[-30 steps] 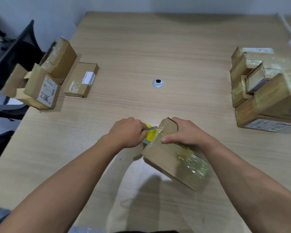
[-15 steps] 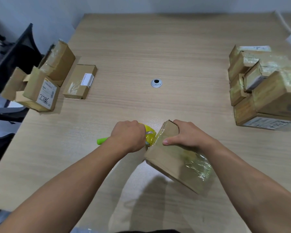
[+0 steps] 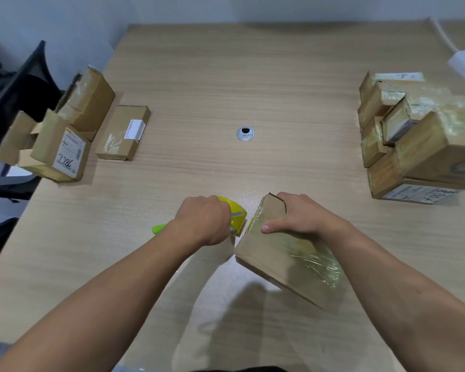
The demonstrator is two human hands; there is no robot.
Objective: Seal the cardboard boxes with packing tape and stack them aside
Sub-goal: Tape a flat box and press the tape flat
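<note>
A brown cardboard box [image 3: 277,264], glossy with clear tape, lies tilted on the wooden table [image 3: 226,76] in front of me. My right hand [image 3: 304,216] grips its far end, thumb on the top face, fingers curled over the edge. My left hand [image 3: 204,221] grips a yellow tape dispenser [image 3: 235,213] with a green handle end showing, just left of the box's far corner. The dispenser's metal blade points toward the box; a small gap separates them.
Several taped boxes [image 3: 419,140] are stacked at the right edge. At the left stand several more boxes [image 3: 62,149] and a flat one [image 3: 124,131] lying beside them. A round cable grommet [image 3: 245,133] sits mid-table. A black chair [image 3: 19,95] stands off the left edge.
The dispenser in my left hand has pulled a little away from the box's corner, to the left. My right hand has stayed on the box, which has barely shifted.
</note>
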